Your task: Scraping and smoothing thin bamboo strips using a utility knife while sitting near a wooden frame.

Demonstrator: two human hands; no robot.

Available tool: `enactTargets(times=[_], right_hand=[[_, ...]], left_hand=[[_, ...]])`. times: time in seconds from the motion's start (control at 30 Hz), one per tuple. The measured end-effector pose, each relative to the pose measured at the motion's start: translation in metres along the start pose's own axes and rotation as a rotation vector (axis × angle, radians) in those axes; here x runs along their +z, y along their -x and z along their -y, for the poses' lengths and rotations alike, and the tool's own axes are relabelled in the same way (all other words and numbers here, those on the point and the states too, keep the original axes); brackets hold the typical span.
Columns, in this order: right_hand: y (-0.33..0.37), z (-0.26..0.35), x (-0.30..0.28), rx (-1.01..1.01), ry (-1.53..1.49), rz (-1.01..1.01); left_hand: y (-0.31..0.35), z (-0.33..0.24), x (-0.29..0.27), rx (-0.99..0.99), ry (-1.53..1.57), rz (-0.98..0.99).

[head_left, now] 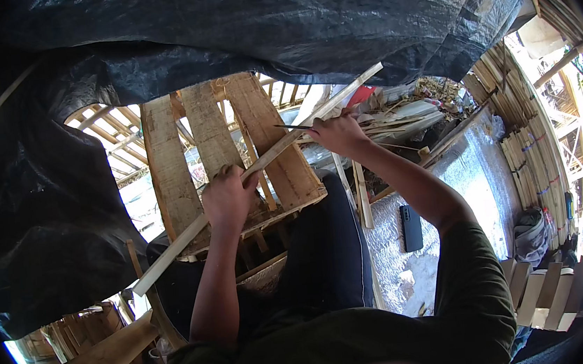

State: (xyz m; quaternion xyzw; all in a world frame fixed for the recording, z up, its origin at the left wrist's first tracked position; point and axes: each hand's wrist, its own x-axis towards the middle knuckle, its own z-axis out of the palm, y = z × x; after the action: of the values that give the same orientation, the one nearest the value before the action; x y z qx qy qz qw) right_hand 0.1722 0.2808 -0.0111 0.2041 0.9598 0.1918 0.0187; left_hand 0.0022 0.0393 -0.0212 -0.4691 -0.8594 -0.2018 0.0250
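My left hand [226, 197] grips a long pale bamboo strip [281, 146] near its middle. The strip runs slantwise from lower left to upper right across a wooden pallet [170, 165]. My right hand [336, 133] is closed around a thin dark blade [291, 127], whose edge lies against the strip further up. My knees in dark trousers [329, 248] sit below the hands.
A black tarp [234, 26] hangs overhead and to the left. A dark phone [411, 227] lies on a silvery mat [474, 178] at my right. Bundles of bamboo slats [531, 152] stand at the right; loose strips [398, 119] pile up behind my right hand.
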Motion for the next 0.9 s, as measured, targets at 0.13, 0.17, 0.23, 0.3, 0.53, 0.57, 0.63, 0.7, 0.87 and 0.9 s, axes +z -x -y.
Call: enactTargets(times=[0.13, 0.17, 0.23, 0.3, 0.53, 0.57, 0.63, 0.7, 0.87, 0.9], right_hand=[[-0.001, -0.087, 0.067, 0.287, -0.145, 0.099], [0.000, -0.092, 0.068, 0.285, -0.145, 0.096], [-0.003, -0.090, 0.059, 0.314, -0.167, 0.132], [-0.003, -0.044, 0.036, 0.150, -0.074, 0.081], [0.002, -0.122, 0.087, 0.225, -0.223, 0.097], [0.003, -0.141, 0.090, 0.328, -0.188, 0.143], [-0.005, -0.131, 0.083, 0.411, -0.173, 0.175], [-0.011, -0.074, 0.043, 0.053, -0.058, 0.293], [0.006, -0.092, 0.067, 0.060, -0.079, 0.149], [0.009, -0.124, 0.082, 0.071, -0.076, 0.152]], left_hand=[[-0.003, -0.012, -0.003, 0.005, 0.026, 0.028], [-0.003, -0.010, 0.000, 0.034, 0.035, -0.010], [-0.003, -0.006, 0.006, 0.054, 0.034, -0.044], [0.000, 0.002, 0.008, 0.060, 0.032, -0.072], [-0.004, -0.013, -0.007, 0.002, 0.026, 0.019], [-0.007, -0.010, 0.003, 0.052, 0.034, -0.016], [-0.005, -0.003, 0.005, 0.086, 0.016, -0.056], [-0.001, -0.001, -0.002, -0.016, 0.025, 0.025], [-0.003, -0.010, -0.005, -0.004, 0.031, 0.023], [-0.005, -0.012, -0.005, -0.004, 0.043, 0.013]])
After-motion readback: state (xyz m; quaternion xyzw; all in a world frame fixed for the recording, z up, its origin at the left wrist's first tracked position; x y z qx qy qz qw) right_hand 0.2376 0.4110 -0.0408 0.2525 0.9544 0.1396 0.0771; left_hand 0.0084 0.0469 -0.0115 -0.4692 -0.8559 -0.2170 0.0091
